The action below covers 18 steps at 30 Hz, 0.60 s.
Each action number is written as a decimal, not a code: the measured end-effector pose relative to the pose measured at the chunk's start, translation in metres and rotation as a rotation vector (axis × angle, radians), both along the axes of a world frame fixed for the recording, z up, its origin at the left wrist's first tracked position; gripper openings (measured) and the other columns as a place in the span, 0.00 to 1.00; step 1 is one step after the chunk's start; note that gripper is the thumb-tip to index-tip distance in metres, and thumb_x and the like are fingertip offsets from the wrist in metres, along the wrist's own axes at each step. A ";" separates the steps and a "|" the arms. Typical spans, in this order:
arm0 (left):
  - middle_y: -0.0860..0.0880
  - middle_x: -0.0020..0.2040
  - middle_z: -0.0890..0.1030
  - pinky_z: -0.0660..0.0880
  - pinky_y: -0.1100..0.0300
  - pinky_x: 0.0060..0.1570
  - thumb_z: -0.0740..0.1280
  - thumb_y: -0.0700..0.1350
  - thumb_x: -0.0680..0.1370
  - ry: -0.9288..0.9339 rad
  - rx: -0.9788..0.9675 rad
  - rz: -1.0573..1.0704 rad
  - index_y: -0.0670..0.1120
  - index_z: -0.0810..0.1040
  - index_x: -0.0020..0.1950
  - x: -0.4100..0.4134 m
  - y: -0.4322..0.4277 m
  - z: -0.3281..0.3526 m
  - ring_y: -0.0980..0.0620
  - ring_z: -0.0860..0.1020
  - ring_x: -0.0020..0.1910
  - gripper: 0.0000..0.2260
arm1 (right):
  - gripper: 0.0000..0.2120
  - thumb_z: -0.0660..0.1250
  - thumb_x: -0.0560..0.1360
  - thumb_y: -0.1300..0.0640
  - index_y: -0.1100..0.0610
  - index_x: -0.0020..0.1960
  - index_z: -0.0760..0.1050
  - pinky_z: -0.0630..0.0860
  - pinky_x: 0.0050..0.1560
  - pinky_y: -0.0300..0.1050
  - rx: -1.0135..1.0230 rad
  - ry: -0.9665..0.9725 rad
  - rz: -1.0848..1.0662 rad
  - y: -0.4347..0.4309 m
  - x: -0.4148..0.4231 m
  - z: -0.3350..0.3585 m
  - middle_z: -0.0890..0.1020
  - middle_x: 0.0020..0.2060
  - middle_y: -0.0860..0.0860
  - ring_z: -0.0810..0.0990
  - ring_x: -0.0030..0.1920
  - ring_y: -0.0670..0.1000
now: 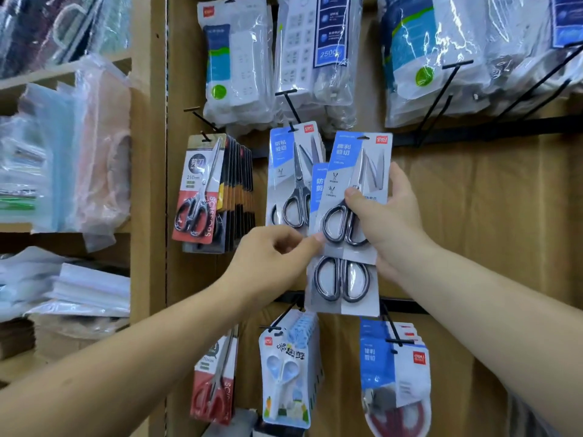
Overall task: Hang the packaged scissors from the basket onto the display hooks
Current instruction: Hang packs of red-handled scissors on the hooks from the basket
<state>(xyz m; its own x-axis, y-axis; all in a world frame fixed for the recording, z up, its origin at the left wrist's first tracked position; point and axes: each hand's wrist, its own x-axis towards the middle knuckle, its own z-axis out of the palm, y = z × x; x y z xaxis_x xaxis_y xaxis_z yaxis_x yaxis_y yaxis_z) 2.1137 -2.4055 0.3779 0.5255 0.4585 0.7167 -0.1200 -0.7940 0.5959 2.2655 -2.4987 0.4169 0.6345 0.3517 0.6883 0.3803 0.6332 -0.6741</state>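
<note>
Presently, by size.

1. Display board: brown panel with black rails, filling the view ahead of me.
2. Side shelves: at my left, stacked with plastic-wrapped goods.
3. Power strip bags: a hanging row across the top of the board.
4. Red-and-black scissors row: hung at the left of the middle rail.
5. Blue hung scissors: a few cards already on their peg, just left of what I hold and partly overlapped by it.
6. Packaged scissors: a small stack in hand, at least two cards, a lower card slid down behind the front one. The long axis is near upright, the top leaning slightly right, blades up and handles down. The basket is out of view.
7. Right hand: clasps the stack from its right edge, thumb on the front over the scissors' pivot, fingers behind.
8. Left hand: thumb and forefinger pinch the stack's left edge by the handle loops, the other fingers curled.
9. Hook: a black peg with a T-end, above the blue hung scissors.
10. Hang slot: the small cut-out at the front card's top.

Note: the hook lies up and to the left of the hang slot, on my left hand's side. I judge the front card must be separated, then carried up and leftward to thread it on.
</note>
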 end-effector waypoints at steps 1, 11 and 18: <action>0.56 0.31 0.79 0.73 0.66 0.33 0.75 0.51 0.79 0.046 -0.095 -0.099 0.48 0.84 0.50 -0.002 -0.002 0.001 0.60 0.76 0.31 0.07 | 0.19 0.70 0.81 0.66 0.45 0.64 0.75 0.86 0.48 0.46 0.009 0.005 -0.007 0.001 -0.002 0.002 0.88 0.53 0.45 0.88 0.50 0.46; 0.47 0.44 0.88 0.85 0.51 0.47 0.72 0.41 0.82 -0.100 -0.252 -0.036 0.52 0.72 0.65 -0.016 0.019 0.014 0.50 0.88 0.43 0.15 | 0.22 0.70 0.81 0.65 0.45 0.69 0.73 0.86 0.51 0.47 0.062 0.029 -0.044 -0.006 -0.004 0.016 0.86 0.56 0.45 0.87 0.51 0.44; 0.49 0.48 0.86 0.83 0.61 0.37 0.68 0.42 0.84 -0.246 -0.266 -0.020 0.53 0.75 0.64 -0.003 0.037 0.052 0.54 0.87 0.43 0.11 | 0.24 0.71 0.81 0.64 0.33 0.52 0.72 0.85 0.42 0.39 -0.010 -0.046 0.010 -0.018 -0.008 0.016 0.86 0.51 0.39 0.87 0.48 0.41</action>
<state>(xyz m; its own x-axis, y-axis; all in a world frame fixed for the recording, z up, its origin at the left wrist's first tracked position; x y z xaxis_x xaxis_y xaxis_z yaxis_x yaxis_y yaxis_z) 2.1106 -2.3686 0.4304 0.3625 0.6378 0.6796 -0.2993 -0.6109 0.7330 2.2577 -2.5164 0.4331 0.5988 0.3649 0.7130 0.4046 0.6304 -0.6625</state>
